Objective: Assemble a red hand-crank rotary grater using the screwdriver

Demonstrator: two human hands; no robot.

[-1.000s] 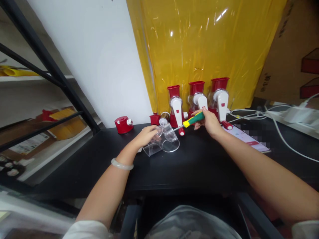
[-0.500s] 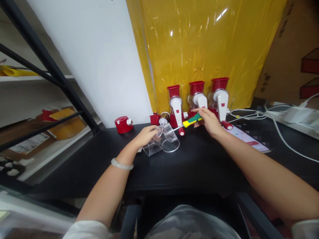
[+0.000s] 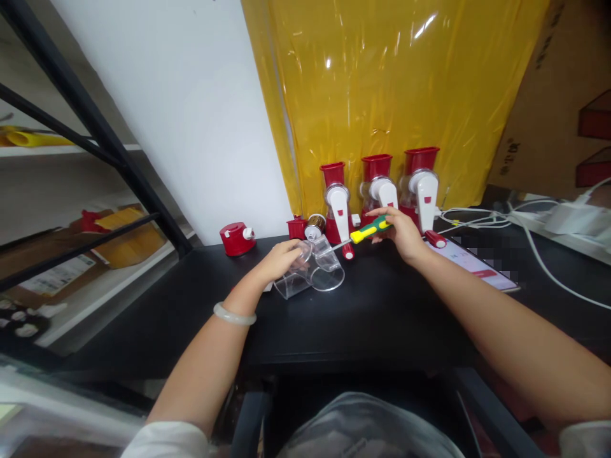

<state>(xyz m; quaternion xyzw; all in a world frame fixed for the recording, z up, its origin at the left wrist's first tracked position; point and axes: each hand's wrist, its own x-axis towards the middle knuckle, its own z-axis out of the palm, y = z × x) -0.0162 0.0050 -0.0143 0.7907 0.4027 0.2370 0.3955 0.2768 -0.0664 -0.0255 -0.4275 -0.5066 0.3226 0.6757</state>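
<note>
My left hand (image 3: pixel 282 259) is closed on a clear plastic housing (image 3: pixel 327 278) that lies on the black table (image 3: pixel 363 324). In my right hand (image 3: pixel 398 232) is the green and yellow handle of a screwdriver (image 3: pixel 370 229). Its metal shaft points left and down, and the tip is at the upper part of the clear housing. Just behind the housing sit a metal grater drum (image 3: pixel 315 226) and a small red part (image 3: pixel 296 228). A round red base (image 3: pixel 237 239) with a white knob stands to the left.
Three red and white rotary graters (image 3: pixel 338 207), (image 3: pixel 383 191), (image 3: pixel 424 194) stand along the back. A phone (image 3: pixel 477 267), white cables (image 3: pixel 529 238) and a charger (image 3: pixel 568 217) lie right. Shelves (image 3: pixel 114 286) are at left, behind a black frame.
The screwdriver handle has turned slightly in my right hand, showing its yellow and green parts differently. My left hand and the clear housing have hardly moved.
</note>
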